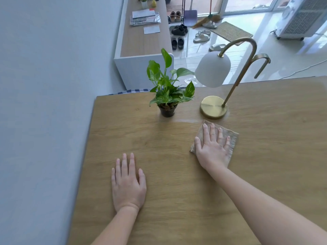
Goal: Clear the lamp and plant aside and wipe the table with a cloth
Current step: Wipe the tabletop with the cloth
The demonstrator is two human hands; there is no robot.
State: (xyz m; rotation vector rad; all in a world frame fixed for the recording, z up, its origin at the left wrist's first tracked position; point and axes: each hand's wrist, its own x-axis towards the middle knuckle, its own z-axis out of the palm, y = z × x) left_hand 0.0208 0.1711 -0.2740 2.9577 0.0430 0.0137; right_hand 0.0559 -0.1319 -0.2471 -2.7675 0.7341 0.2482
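Cloth (pixel 228 138) lies flat on the wooden surface (pixel 159 147) under the right hand (pixel 213 147), fingers spread and gripping nothing, just before the lamp (pixel 214 107). Left hand (pixel 128 184) rests open nearby; plant (pixel 167 96) stands beside the lamp.

Potted plant (pixel 168 92) and brass lamp (pixel 215 106) upright near table (pixel 141 142) far edge; beige cloth (pixel 228 138) flat just before lamp base

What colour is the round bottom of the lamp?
The lamp's round base is shiny gold, like brass. The head view shows it clearly on the table.
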